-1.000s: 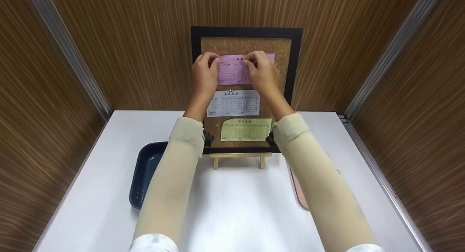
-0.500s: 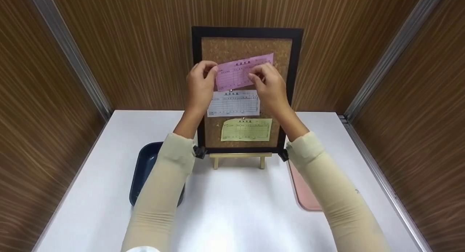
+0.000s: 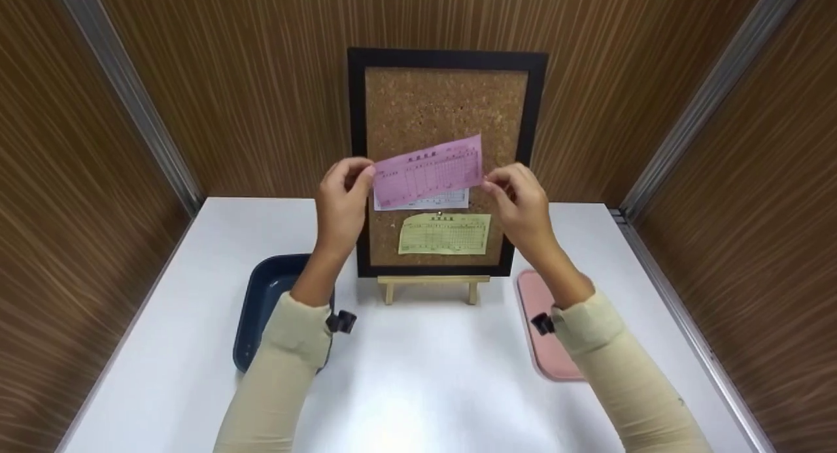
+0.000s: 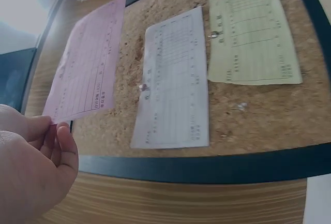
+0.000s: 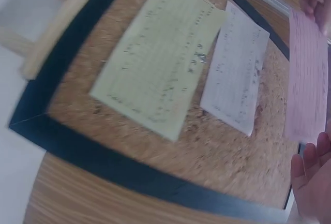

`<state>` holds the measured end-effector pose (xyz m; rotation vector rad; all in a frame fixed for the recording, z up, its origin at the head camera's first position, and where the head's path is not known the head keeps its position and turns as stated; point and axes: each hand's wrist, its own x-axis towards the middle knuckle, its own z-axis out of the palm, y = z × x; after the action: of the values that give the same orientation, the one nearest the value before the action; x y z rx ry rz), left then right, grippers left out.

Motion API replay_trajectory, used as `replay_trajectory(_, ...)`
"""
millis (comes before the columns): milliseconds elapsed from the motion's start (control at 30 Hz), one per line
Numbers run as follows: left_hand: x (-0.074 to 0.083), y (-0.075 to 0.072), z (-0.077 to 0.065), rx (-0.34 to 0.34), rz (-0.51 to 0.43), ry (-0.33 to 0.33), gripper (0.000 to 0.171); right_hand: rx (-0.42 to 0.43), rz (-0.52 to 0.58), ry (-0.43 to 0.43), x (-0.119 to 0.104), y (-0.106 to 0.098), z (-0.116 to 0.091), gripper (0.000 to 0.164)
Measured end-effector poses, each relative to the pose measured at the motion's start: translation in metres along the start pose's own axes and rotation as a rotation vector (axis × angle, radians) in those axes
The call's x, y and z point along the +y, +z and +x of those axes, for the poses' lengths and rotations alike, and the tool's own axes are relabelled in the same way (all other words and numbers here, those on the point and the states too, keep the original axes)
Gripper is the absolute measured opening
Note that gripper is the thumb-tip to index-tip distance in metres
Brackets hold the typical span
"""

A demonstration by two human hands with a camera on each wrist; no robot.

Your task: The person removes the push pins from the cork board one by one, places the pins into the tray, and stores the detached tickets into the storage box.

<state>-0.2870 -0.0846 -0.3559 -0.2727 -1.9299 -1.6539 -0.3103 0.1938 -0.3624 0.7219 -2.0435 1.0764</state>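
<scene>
- Pink slip (image 3: pixel 428 172) aslant before the corkboard (image 3: pixel 451 100), apparently clear of it.
- Pinched at one end by the left hand (image 3: pixel 341 204), probably to leave print uncovered.
- Beside the other end, curled right hand (image 3: pixel 526 204); cannot tell whether gripping.
- White slip (image 4: pixel 173 79) and green slip (image 3: pixel 444 236) pinned at top, presumably to hang flat.
- Easel (image 3: pixel 433 279) beneath, apparently for support.

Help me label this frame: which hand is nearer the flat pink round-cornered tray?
Right. The right hand is at the side edge of the black-framed cork board nearer the pink tray; the left hand is at the opposite side edge.
</scene>
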Motion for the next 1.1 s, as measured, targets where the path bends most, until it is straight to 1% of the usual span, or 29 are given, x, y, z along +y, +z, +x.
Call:
replay_trajectory(167,-0.008,-0.018,-0.024,0.046,0.010,-0.038,0.018,0.036,0.026,0.021,0.013,-0.014,-0.031,0.005)
replay_trajectory(267,-0.015,-0.030,-0.039,0.065,0.006,-0.056,0.019,0.056,0.006,0.046,0.020,-0.024,-0.051,0.004)
replay_trajectory(400,-0.028,-0.048,-0.059,0.101,-0.006,-0.082,0.019,0.067,-0.026,0.094,0.020,-0.039,-0.075,0.004)
replay_trajectory(500,-0.036,-0.062,-0.071,0.123,0.001,-0.116,0.020,0.067,-0.048,0.135,0.022,-0.050,-0.090,0.004)
replay_trajectory(600,-0.040,-0.074,-0.082,0.135,0.024,-0.160,0.022,0.065,-0.079,0.180,0.035,-0.058,-0.107,0.004)
replay_trajectory(733,-0.045,-0.091,-0.096,0.148,0.038,-0.199,0.025,0.041,-0.100,0.238,0.058,-0.066,-0.128,0.004)
replay_trajectory(800,-0.048,-0.100,-0.103,0.158,0.038,-0.213,0.025,0.025,-0.090,0.264,0.066,-0.071,-0.138,0.004)
replay_trajectory(967,-0.058,-0.118,-0.120,0.207,0.066,-0.251,0.028,-0.010,-0.134,0.333,0.077,-0.080,-0.157,0.005)
replay_trajectory(1100,-0.066,-0.131,-0.131,0.245,0.103,-0.313,0.028,-0.068,-0.213,0.415,0.082,-0.085,-0.171,0.006)
